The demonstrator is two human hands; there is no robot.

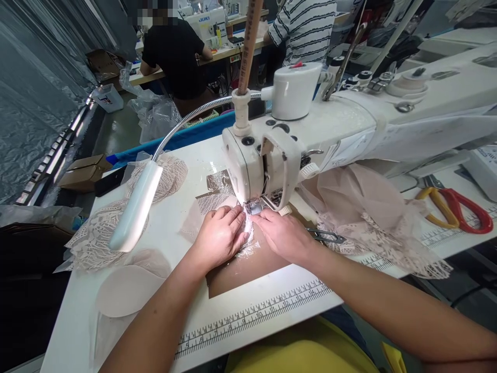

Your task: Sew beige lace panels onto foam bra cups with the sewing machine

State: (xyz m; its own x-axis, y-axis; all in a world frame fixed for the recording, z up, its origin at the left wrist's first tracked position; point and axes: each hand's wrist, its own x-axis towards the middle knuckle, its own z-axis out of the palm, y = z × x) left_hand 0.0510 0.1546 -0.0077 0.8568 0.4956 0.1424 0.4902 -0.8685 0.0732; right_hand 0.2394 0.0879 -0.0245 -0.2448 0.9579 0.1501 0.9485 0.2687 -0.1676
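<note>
Under the needle area of a white sewing machine [248, 166] lies a piece of pale lace fabric [247, 228], brightly lit. My left hand [220, 234] presses on its left side, fingers together and pointing at the presser foot. On the right side my right hand [282, 234] rests close to the foot, its fingertips at the fabric edge. Both hands are closed over the cloth. Beneath them a brown sheet [248, 272] covers part of the white table [194, 339]. Beige mesh fabric extends left of the foot.
A lamp [135, 207] on a bendable neck stands left, near lace pieces [104, 235] and pale cups [128, 290]. At right are small snips [326, 236], beige lace fabric [361, 207] and red-and-yellow-handled scissors [466, 210]. Two people sit at machines beyond.
</note>
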